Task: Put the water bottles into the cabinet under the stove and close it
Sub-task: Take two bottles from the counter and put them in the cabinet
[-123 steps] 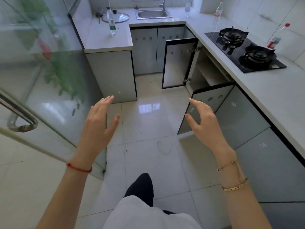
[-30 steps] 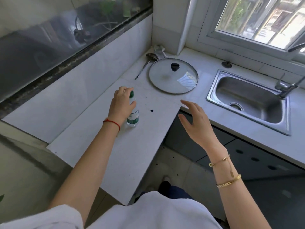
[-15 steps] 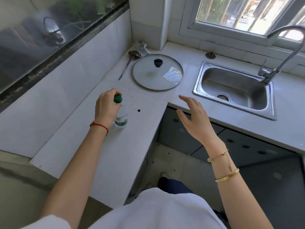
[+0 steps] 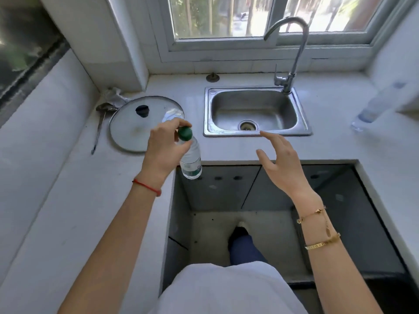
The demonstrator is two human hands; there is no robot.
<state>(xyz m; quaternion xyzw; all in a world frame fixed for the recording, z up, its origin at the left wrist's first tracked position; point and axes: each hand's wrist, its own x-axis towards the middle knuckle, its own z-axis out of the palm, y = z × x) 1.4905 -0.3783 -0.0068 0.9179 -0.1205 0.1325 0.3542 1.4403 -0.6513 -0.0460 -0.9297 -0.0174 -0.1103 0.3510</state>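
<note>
My left hand [image 4: 163, 150] grips a clear water bottle [image 4: 190, 160] with a green cap and green label by its neck. The bottle hangs lifted off the white counter [image 4: 86, 200], over the counter's inner corner. My right hand [image 4: 281, 164] is open with fingers spread, empty, hovering in front of the sink. A second clear bottle [image 4: 376, 105], blurred, stands on the counter at the far right. The stove and its cabinet are out of view.
A steel sink [image 4: 255, 112] with a curved tap [image 4: 292, 53] sits under the window. A glass pot lid [image 4: 145, 123] and a ladle [image 4: 99, 125] lie left of the sink. Grey cabinet doors [image 4: 226, 186] run below the counter.
My left hand has lifted the green-capped bottle off the counter and carried it right. The view has turned right, toward the sink. My right hand stays open.
</note>
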